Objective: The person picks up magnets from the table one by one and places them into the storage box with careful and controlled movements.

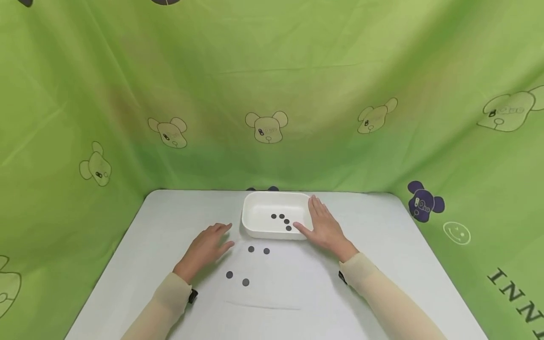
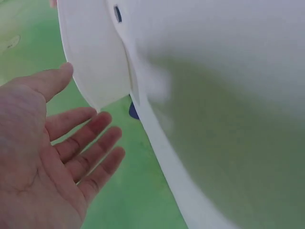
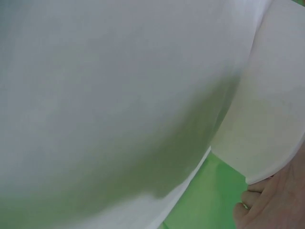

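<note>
A white rectangular tub [image 1: 255, 231] with rounded corners sits toward the far side of the table, with several small dark discs [image 1: 282, 216] inside it. My right hand [image 1: 326, 231] is at the tub's right end, fingers straight along that side and thumb spread over the front rim. In the right wrist view, its fingers show right at the rim of the tub [image 3: 267, 129]. My left hand [image 1: 206, 248] holds nothing, its fingers and thumb spread, just left of the tub. Several more dark discs [image 1: 251, 249] lie on the table in front of the tub.
The white table [image 1: 340, 302] has a thin crease across its cloth near the front. Green fabric [image 1: 272, 85] with bear-head prints hangs behind it and along both sides. A dark strap piece [image 1: 193, 296] shows at my left wrist.
</note>
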Demonstrator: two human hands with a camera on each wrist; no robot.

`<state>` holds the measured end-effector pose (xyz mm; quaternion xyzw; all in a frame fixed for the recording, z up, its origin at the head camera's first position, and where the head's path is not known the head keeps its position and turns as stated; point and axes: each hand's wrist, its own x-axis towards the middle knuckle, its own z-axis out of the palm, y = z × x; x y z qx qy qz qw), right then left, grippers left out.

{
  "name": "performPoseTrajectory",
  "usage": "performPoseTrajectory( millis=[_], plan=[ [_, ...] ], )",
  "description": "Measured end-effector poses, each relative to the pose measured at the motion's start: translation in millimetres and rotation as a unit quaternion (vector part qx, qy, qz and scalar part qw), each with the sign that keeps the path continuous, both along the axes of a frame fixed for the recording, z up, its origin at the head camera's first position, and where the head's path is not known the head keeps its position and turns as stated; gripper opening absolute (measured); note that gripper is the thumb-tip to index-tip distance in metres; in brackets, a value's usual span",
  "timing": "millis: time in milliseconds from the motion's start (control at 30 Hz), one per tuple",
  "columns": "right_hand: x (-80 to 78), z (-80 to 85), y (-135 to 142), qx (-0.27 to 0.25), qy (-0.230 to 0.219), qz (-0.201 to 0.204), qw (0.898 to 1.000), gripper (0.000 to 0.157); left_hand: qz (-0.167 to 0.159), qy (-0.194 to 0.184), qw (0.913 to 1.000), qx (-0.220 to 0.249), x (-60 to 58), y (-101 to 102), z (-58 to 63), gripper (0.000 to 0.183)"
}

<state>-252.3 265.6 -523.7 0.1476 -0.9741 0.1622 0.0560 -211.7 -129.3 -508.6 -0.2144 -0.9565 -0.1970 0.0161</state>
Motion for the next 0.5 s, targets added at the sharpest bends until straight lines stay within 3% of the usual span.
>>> performPoseTrajectory(
  millis=[367,500],
  plan=[
    [-3.0,-0.7,0.2,0.01,-0.018,-0.003,1.0,0.108,-0.06,-0.02,0.9978,-0.02,31.0,-5.3,-7.1,0.051],
    [-5.4,0.6,0.6,0.01,-0.019,0.0,1.0,0.109,-0.082,-0.032,0.9958,-0.025,37.2,-9.3,-8.5,0.049]
  ],
)
